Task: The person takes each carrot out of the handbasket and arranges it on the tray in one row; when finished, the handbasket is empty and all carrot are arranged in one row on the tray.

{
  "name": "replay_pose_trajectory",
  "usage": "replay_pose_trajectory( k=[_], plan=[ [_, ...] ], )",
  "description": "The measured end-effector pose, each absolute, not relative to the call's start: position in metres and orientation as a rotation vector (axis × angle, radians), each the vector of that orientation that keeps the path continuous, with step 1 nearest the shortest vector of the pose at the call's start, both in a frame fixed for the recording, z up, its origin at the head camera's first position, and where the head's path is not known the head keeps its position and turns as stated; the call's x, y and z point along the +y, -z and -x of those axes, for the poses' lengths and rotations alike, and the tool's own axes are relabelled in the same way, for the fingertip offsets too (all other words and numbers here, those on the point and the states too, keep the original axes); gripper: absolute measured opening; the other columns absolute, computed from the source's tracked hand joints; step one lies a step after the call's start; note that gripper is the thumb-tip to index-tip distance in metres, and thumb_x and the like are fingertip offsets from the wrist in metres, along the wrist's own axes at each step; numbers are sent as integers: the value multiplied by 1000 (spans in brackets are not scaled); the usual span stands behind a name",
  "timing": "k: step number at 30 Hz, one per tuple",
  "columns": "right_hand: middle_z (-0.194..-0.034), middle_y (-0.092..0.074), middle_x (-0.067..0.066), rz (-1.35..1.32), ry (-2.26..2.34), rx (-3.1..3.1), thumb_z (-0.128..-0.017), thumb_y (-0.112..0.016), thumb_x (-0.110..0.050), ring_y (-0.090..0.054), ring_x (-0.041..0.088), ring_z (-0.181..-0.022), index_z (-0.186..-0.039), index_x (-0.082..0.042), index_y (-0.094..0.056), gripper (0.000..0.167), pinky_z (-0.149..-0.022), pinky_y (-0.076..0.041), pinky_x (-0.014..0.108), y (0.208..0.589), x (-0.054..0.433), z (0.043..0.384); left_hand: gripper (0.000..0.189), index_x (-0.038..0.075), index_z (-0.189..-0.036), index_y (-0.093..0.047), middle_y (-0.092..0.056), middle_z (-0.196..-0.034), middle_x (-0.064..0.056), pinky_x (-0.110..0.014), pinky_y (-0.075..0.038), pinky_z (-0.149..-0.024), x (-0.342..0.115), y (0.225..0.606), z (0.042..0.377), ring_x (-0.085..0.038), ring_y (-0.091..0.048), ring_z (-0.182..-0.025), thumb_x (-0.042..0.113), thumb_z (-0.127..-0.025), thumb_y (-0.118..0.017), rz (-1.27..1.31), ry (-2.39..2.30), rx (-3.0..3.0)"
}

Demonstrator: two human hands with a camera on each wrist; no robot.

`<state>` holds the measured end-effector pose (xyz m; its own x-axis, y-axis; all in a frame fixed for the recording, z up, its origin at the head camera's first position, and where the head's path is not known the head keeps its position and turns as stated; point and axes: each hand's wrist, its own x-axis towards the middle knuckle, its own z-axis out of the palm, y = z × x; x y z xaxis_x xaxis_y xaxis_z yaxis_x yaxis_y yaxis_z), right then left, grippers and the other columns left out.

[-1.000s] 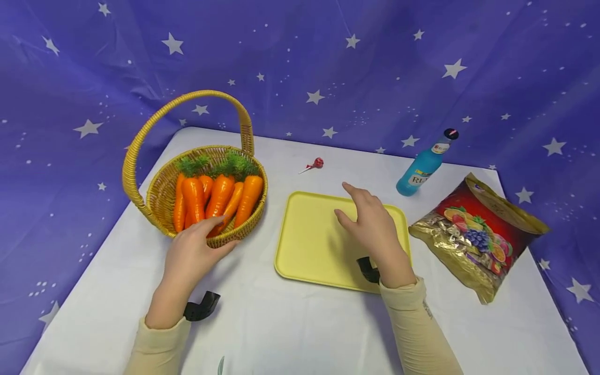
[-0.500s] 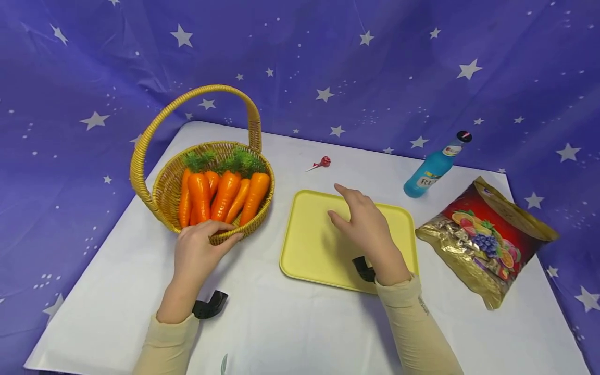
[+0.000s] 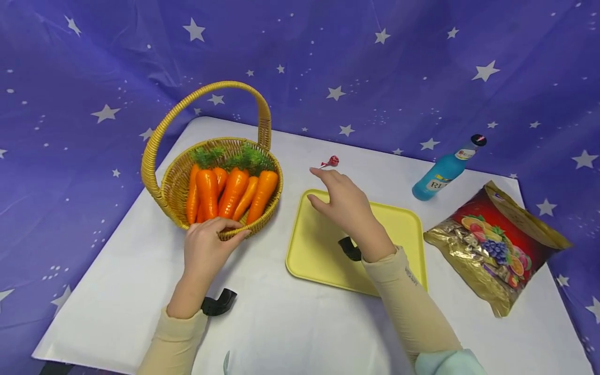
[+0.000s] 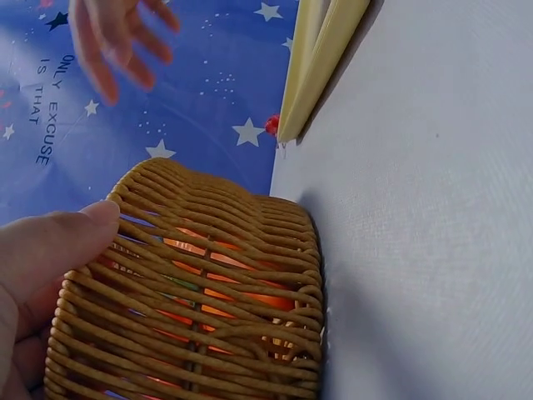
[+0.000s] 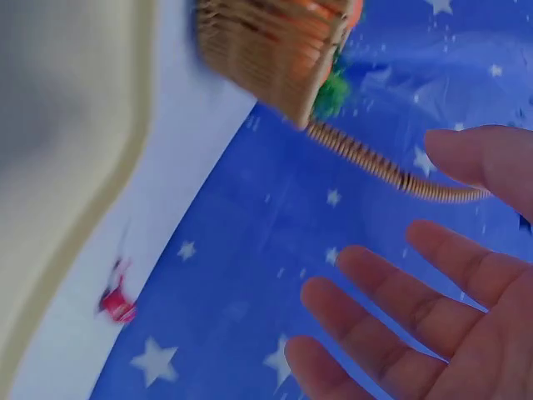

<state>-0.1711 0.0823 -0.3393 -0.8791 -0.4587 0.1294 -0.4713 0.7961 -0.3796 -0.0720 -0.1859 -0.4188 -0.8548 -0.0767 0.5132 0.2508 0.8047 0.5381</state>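
Note:
A yellow wicker basket (image 3: 166,205) with a tall arched handle stands at the left, several orange carrots (image 3: 234,194) with green tops lying in it. At its near rim my left hand (image 3: 206,250) pinches the wicker; in the left wrist view the thumb (image 4: 92,225) lies on the outer side and the other fingers are mostly hidden behind the rim. My right hand (image 3: 344,205) hovers over the yellow tray (image 3: 300,260) with fingers extended and nothing in its grasp. In the right wrist view, its fingers (image 5: 391,292) are spread apart, with the basket beyond them.
A red lollipop (image 3: 333,161) lies behind the tray. At the right stand a blue bottle (image 3: 440,174) and a red and gold candy bag (image 3: 497,245). The white tablecloth (image 3: 290,333) meets a starry blue backdrop (image 3: 328,52) at the back.
My left hand has come down onto the basket's near rim and taken hold of it. The right hand has moved left over the tray, toward the basket. The head view has shifted slightly.

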Motion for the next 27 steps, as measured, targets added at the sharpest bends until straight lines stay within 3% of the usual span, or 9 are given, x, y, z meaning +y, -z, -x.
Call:
replay_pose_trajectory(
  k=[12, 20, 27],
  plan=[
    [-135, -54, 6, -929, -534, -3032, -91, -65, -36, -52, 27, -120, -143, -19, -45, 58, -90, -47, 46, 332, 20, 190, 25, 11, -80, -74, -70, -74, -2, -35, -31, -65, -186, 416, 70, -18, -62, -64, 25, -66, -90, 115, 854, -2464],
    [-121, -60, 7, -953, -502, -3048, -92, -64, -32, -58, 25, -104, -137, -15, -51, 50, -83, -48, 40, 336, -2, 200, 25, 10, -80, -73, -70, -75, -2, -37, -32, -68, -184, 413, 69, -19, -62, -66, 25, -67, -89, 92, 866, -2488],
    [-128, -57, 9, -973, -378, -3089, -92, -63, -30, -56, 29, -108, -137, -13, -52, 49, -88, -47, 39, 342, -24, 210, 25, 11, -79, -73, -69, -73, -1, -37, -33, -69, -185, 414, 70, -19, -62, -66, 25, -66, -90, 75, 866, -2495]
  ],
)
